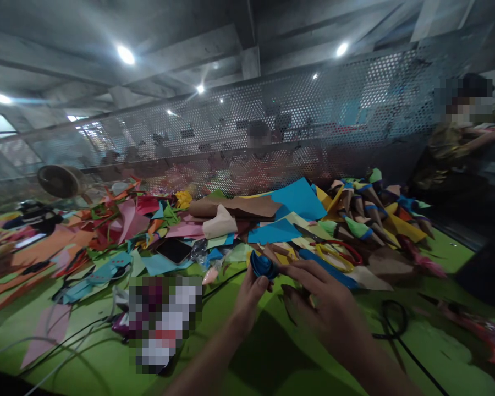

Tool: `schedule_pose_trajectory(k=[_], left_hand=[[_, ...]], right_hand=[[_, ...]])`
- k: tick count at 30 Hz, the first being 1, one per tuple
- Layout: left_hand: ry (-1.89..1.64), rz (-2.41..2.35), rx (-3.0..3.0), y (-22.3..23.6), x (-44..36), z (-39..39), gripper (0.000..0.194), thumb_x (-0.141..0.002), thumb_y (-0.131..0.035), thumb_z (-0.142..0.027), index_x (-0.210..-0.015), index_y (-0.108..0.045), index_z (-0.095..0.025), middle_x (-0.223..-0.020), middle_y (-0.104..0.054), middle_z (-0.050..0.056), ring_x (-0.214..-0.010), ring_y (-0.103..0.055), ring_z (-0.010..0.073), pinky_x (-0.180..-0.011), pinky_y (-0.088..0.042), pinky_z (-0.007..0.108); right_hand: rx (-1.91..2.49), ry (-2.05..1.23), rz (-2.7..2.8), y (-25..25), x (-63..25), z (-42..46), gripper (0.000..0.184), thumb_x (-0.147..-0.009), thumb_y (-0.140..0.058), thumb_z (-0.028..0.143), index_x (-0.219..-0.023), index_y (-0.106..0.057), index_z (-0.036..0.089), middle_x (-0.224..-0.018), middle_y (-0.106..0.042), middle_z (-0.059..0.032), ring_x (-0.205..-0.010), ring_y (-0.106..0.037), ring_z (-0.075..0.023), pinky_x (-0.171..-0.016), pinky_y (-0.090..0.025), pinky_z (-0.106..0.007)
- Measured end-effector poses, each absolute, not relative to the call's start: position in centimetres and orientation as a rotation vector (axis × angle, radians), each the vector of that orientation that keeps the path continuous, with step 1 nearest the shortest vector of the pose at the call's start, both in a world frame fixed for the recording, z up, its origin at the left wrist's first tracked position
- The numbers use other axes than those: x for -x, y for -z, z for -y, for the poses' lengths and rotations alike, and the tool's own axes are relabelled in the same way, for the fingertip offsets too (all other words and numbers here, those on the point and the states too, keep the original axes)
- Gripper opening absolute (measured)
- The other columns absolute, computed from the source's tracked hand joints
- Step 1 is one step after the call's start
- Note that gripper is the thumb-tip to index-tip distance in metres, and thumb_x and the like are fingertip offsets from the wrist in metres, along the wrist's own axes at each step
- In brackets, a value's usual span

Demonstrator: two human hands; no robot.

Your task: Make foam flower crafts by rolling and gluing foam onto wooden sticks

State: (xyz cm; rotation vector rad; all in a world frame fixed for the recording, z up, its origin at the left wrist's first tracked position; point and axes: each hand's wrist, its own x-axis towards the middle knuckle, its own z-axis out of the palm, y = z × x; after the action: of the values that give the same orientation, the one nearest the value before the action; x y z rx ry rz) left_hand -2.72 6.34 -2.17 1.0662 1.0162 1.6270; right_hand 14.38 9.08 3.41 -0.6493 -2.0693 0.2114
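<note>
The flat, black, rectangular phone [173,251] lies among scraps on the smooth green table [111,363]. Before it sits a long white object [181,302], partly blurred out. To its right, the rolled blue piece [263,265] is in the left hand [252,291], the right hand [315,291] just beyond. Behind it and rightward lies a folded brown sheet [243,207]; behind-left, the round dark fan [58,181]; farthest behind, a grey perforated screen [355,104].

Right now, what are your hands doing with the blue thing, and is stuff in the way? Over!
Left fingers gripping blue curled piece. Right fingers beside it, contact unclear. Colourful sheets heaped just beyond.
</note>
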Motion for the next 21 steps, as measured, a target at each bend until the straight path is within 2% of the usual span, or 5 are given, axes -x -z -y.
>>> schedule_pose_trajectory(k=[5,7,12,16,21], left_hand=[[-1.616,-1.007,-1.052,2.6,2.8,-6.4,0.05,-0.079,-0.067,-0.063,-0.097,-0.065,-0.017,-0.093,-0.064,0.006,-0.078,-0.052,0.017,-0.074,-0.043,0.03],[-1.616,-1.008,-1.054,2.5,2.9,-6.4,0.049,-0.079,-0.067,-0.063,-0.095,-0.065,-0.017,-0.095,-0.064,0.006,-0.079,-0.053,0.0169,-0.074,-0.044,0.03],[-1.629,-1.032,-1.074,1.7,2.5,-6.4,0.055,-0.077,-0.07,-0.062,-0.11,-0.065,-0.018,-0.091,-0.066,0.005,-0.077,-0.052,0.0173,-0.071,-0.044,0.028],[-1.645,-1.0,-1.098,0.9,2.0,-6.3,0.061,-0.073,-0.074,-0.062,-0.116,-0.065,-0.02,-0.102,-0.069,0.007,-0.091,-0.058,0.0223,-0.083,-0.046,0.031],[-1.583,-1.061,-1.173,0.9,2.3,-6.1,0.059,-0.076,-0.073,-0.059,-0.118,-0.064,-0.019,-0.109,-0.068,0.008,-0.102,-0.058,0.0263,-0.092,-0.045,0.035]], right_hand=[[0.656,-0.417,2.053,-3.8,-14.5,-9.1,0.025,-0.089,-0.056,0.013,-0.11,-0.068,0.021,-0.106,-0.07,-0.009,-0.091,-0.07,-0.0197,-0.065,-0.057,-0.026],[0.659,-0.387,2.066,-3.7,-14.5,-9.1,0.025,-0.089,-0.055,0.013,-0.11,-0.067,0.02,-0.107,-0.07,-0.0095,-0.093,-0.07,-0.0205,-0.067,-0.057,-0.027],[0.667,-0.152,2.113,-3.4,-14.4,-9.0,0.023,-0.089,-0.053,0.013,-0.107,-0.064,0.02,-0.11,-0.069,-0.0105,-0.098,-0.068,-0.0253,-0.075,-0.056,-0.036],[0.647,-0.043,2.132,-3.4,-14.4,-9.0,0.02,-0.088,-0.05,0.011,-0.102,-0.061,0.02,-0.109,-0.069,-0.0101,-0.097,-0.067,-0.0256,-0.076,-0.054,-0.037],[0.65,-0.02,2.183,-3.5,-14.6,-9.0,0.021,-0.088,-0.049,0.01,-0.102,-0.061,0.02,-0.11,-0.068,-0.0098,-0.098,-0.067,-0.0251,-0.076,-0.052,-0.036]])
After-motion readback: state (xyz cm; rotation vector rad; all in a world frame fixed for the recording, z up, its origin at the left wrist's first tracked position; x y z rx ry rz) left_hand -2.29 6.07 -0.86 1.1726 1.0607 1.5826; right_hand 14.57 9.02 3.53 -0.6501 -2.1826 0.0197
